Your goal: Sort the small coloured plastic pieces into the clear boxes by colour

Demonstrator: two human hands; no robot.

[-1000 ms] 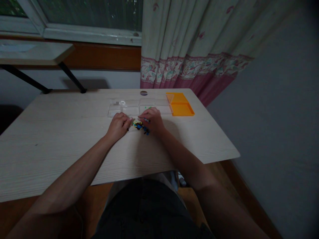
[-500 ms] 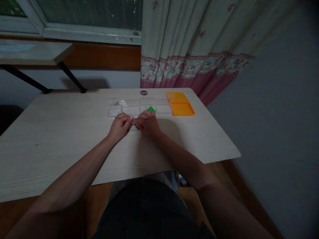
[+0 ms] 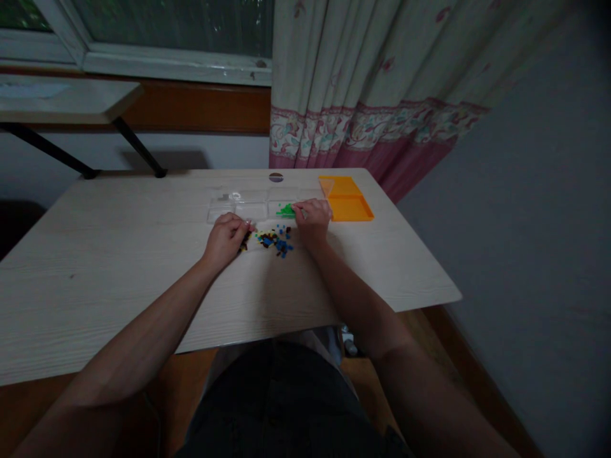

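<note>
A: Where are our hands?

B: Right hand point(image 3: 313, 219) is at the clear tray point(image 3: 251, 212), thumb and finger drawn in beside the green pieces point(image 3: 286, 210) in a near-row compartment. Left hand point(image 3: 225, 240) is low over the table point(image 3: 119, 273), fingers curled, tips bunched, just beside some dark pieces point(image 3: 245, 242). Too dim and small for us to tell whether either pinches anything.

A: Further out?

B: Loose mixed pieces point(image 3: 270, 240), blue, black and yellow, lie on the table between our hands, in front of the tray. Orange case point(image 3: 353, 202) sits at the tray's right end.

A: Handling?

B: We'd guess hard plastic: very light, stiff, not fragile, a bit slick. They'd skid or flick away if we squeeze off-centre. We'd grip one by opposite sides, thumb against fingertip. Tray looks thin and probably flexes, so we'd steady it by the rim, not mid-wall.
</note>
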